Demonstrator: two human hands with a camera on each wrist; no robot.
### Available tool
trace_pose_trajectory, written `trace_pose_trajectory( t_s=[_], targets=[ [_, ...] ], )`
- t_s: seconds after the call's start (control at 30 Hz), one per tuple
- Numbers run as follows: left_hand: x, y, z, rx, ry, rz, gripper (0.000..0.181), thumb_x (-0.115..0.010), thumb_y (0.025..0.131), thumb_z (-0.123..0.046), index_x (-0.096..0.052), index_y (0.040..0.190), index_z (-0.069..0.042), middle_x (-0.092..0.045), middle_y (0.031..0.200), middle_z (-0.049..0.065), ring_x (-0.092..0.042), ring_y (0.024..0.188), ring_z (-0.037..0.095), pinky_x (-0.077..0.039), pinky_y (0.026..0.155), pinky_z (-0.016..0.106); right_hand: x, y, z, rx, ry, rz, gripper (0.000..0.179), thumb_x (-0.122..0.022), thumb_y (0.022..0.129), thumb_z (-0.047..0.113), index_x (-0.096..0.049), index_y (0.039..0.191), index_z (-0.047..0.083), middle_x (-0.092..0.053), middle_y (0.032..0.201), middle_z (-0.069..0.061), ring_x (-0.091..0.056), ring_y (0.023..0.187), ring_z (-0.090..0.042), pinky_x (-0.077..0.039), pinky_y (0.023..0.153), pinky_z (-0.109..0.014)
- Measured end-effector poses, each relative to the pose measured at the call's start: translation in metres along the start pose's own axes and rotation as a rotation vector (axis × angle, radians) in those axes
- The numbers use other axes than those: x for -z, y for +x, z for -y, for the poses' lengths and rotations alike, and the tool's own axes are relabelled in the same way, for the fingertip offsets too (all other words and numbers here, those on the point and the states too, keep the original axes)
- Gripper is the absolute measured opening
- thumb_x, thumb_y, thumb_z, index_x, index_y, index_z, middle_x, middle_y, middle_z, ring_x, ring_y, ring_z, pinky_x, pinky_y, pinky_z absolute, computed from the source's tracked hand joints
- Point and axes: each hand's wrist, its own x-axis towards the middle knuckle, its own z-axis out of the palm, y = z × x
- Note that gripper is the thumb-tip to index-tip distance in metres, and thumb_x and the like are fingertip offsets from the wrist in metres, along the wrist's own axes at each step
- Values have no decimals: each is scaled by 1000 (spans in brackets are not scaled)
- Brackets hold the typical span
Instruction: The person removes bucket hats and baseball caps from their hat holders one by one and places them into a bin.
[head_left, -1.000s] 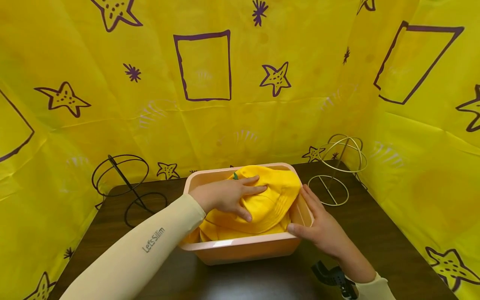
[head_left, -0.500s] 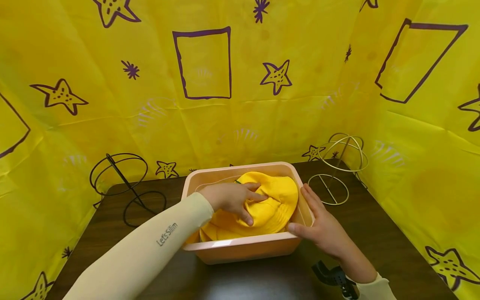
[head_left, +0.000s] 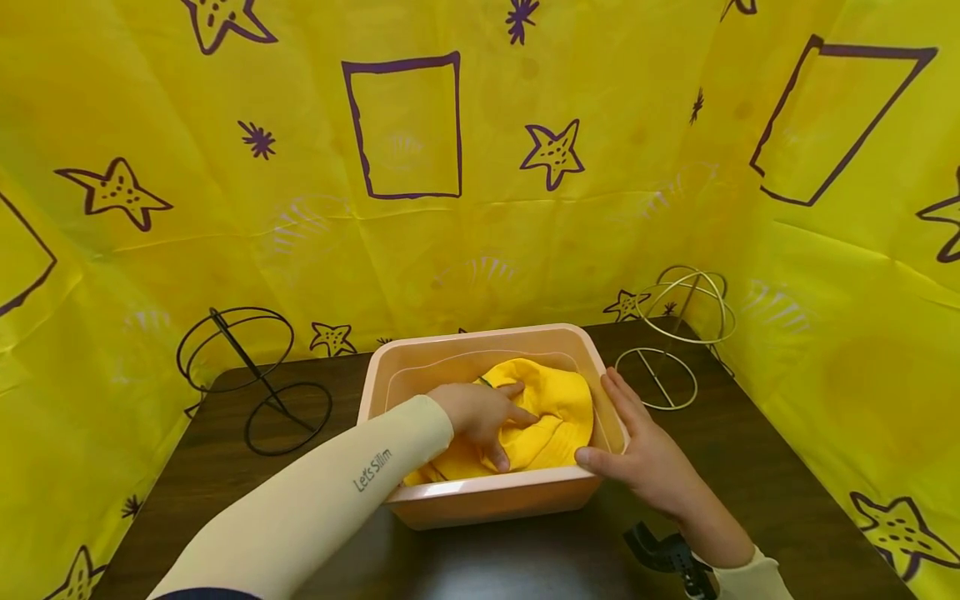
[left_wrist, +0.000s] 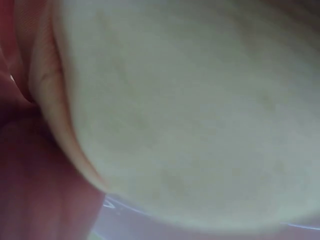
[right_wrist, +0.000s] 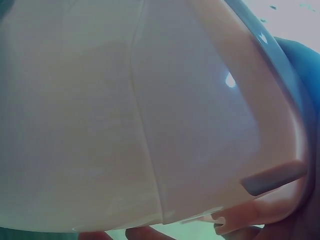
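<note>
A yellow cloth hat [head_left: 558,404] lies crumpled inside a pale pink plastic basin [head_left: 487,496]. My left hand [head_left: 480,412] reaches into the basin and presses down on the hat, its fingers spread apart. Over the front right corner of the basin rests my right hand [head_left: 637,454]. Its fingers lie fairly straight along the right rim, and the thumb touches the front rim. In the right wrist view the smooth basin wall [right_wrist: 200,125] fills most of the picture. A pale sleeve [left_wrist: 190,115] covers most of the left wrist view, hiding the left fingertips.
To the basin's left stands a black wire stand [head_left: 258,375] with round loops. A gold wire stand [head_left: 667,342] is at the back right. Both stand on the dark wooden table [head_left: 750,475], enclosed by a yellow patterned sheet [head_left: 405,250].
My left hand has moved down and slightly right, pushing the hat lower into the basin. The hat has sunk below the back rim. My right hand has stayed at the corner.
</note>
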Motion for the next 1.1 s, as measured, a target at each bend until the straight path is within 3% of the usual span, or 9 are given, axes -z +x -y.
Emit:
trace_pose_trajectory(
  t_s=[0.17,0.37,0.6,0.93,1.1],
  targets=[
    [-2,6,-2,-2,16,15,83,-78,76,-55,-42,151,-43,-16,164,4,-38,139,30,-35,108,49,1,0,1,-3,-19,-4,104,-83,81,33,-19,160,9,-7,165,-8,-16,144,-45,-26,105,-65],
    [-3,16,-6,-12,33,29,79,-78,77,-51,-46,149,-41,-19,164,8,-30,144,29,-31,111,48,3,0,0,-1,-50,-18,104,-83,81,32,-20,160,12,-8,165,-5,-17,144,-43,-26,105,-66],
    [-9,24,-7,12,131,35,75,-77,79,-53,-50,147,-40,-20,163,9,-46,132,36,-42,102,46,0,3,-2,2,-57,-21,104,-83,80,35,-21,160,13,-9,165,-2,-20,143,-43,-28,104,-65],
    [-16,12,-12,86,65,60,78,-76,81,-54,-41,150,-45,-9,166,1,-52,124,28,-46,93,43,-4,-3,-1,-8,-40,-29,104,-83,80,33,-21,160,10,-9,165,-4,-18,144,-43,-28,105,-64],
    [-16,7,-15,117,95,70,79,-73,83,-56,-36,152,-47,-4,166,0,-54,119,27,-43,97,46,-5,-4,2,7,-32,-38,104,-84,80,31,-21,160,10,-10,165,-5,-18,144,-43,-28,105,-62]
  ],
)
